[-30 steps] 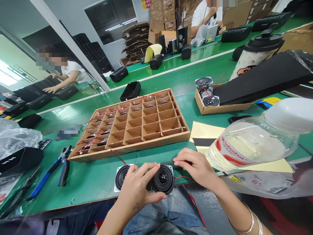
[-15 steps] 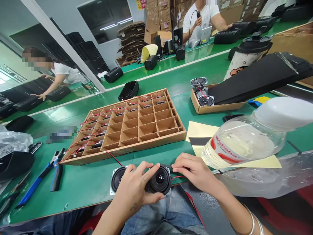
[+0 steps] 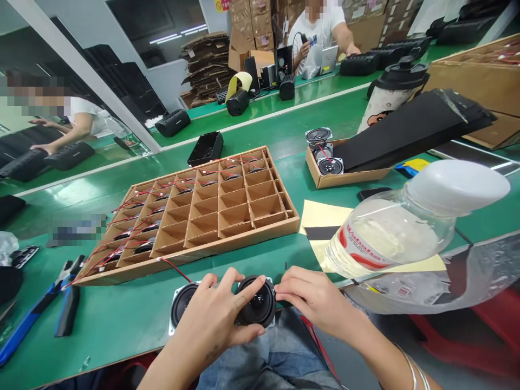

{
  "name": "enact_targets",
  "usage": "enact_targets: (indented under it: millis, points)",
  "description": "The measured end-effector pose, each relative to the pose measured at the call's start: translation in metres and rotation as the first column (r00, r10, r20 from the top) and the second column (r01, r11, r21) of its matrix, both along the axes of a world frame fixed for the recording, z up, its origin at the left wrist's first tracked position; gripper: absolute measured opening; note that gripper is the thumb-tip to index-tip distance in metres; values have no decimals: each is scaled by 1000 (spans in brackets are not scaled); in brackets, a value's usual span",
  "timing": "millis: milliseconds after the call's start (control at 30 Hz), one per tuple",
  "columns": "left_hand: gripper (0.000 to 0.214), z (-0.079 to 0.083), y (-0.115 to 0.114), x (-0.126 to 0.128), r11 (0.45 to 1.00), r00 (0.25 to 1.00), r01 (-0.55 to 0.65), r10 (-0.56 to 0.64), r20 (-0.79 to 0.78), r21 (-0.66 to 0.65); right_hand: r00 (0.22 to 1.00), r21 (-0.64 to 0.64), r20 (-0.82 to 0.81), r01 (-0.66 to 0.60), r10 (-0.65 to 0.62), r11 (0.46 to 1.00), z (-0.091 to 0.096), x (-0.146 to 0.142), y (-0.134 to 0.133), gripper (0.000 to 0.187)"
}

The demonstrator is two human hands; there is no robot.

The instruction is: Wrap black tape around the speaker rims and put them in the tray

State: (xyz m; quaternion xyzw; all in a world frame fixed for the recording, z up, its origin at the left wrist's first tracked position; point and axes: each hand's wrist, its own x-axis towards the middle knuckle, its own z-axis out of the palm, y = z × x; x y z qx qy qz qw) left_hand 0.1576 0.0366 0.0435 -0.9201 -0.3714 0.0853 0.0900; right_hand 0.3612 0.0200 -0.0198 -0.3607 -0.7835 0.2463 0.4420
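- Along the near edge of the green counter (image 3: 117, 330), two square-framed speaker drivers sit side by side, black cones up: the left driver (image 3: 182, 303) and the right driver (image 3: 260, 304), their shared long axis following that edge.
- Left hand (image 3: 211, 319) is right over the pair, fingers (image 3: 227, 284) curled across the right driver's rim, thumb low on its front, the left driver partly covered.
- Right hand (image 3: 314, 298) comes in from the right, fingers (image 3: 286, 287) pressed together, tips against the right driver's edge; its thumb is out of sight.
- Both hands are on that right driver, the left hand nearer the pair's middle.
- Red wire (image 3: 174, 269) runs up to the cardboard divider tray (image 3: 187, 252), its cells holding more wired drivers.
- Beyond, a plastic water bottle (image 3: 390, 233) lies over yellow backing paper (image 3: 325, 216).
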Motion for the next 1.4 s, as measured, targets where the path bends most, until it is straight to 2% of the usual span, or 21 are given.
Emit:
enact_targets:
  millis: [200, 400, 567, 733, 833, 933, 1000, 1100, 1200, 1400]
  points:
    - [70, 0, -1, 0, 995, 995, 74, -70, -69, 63, 996, 48, 83, 16, -20, 999, 1, -1, -1, 24]
    - [77, -6, 0, -6, 974, 983, 177, -166, -83, 142, 972, 136, 234, -18, -14, 991, 7, 0, 5, 27]
    - [74, -4, -1, -6, 978, 981, 175, -163, -107, 112, 912, 202, 408, -45, -42, 978, 21, 0, 8, 16]
    - [77, -8, -4, -6, 983, 987, 143, -134, -84, 117, 857, 139, 514, -65, -16, 988, 32, 0, -4, 14]
    - [82, -13, -4, -8, 982, 991, 129, -123, -53, 135, 891, 72, 455, -31, -5, 997, 27, 4, -17, 26]
    - [85, -15, -2, -8, 979, 991, 136, -134, -24, 150, 957, 19, 287, 35, -39, 999, 18, 9, -23, 27]
    - [83, -15, -2, -7, 978, 990, 141, -143, 3, 153, 964, 26, 258, 62, -66, 998, 14, 10, -22, 27]
    - [82, -15, -4, -4, 983, 995, 92, -96, 16, 160, 939, 85, 336, 41, -67, 996, 14, 8, -18, 30]
    - [86, -15, -6, -2, 987, 999, 41, -43, 9, 157, 898, 199, 424, 37, -120, 979, 14, 4, -18, 30]
    - [79, -20, -2, -10, 983, 996, 88, -90, 4, 161, 797, 460, 560, -72, -226, 885, 11, -7, -24, 36]
